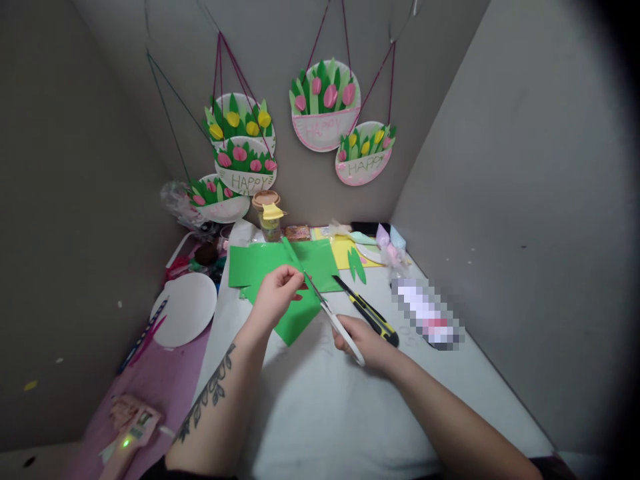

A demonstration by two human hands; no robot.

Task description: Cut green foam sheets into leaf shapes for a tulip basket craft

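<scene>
My left hand [281,292] pinches a narrow strip of green paper [292,252] between thumb and fingers, its long end pointing up and away. In my right hand [361,339] is a pair of white-handled scissors [345,331], the fingers closed round the handles. The blades reach up and left to the strip, close to my left fingertips; whether they touch the paper is hard to tell. Beneath both hands lie green paper sheets [257,265], one turned with a corner toward me. Two cut green leaf shapes [357,265] rest to the right.
A black and yellow utility knife [369,312] lies right of the scissors. Behind the sheets stands a lidded cup [270,217]. Left are a white paper disc [185,310] and a pink glue gun [133,433]. Several paper-plate flower baskets [325,130] hang on the back wall.
</scene>
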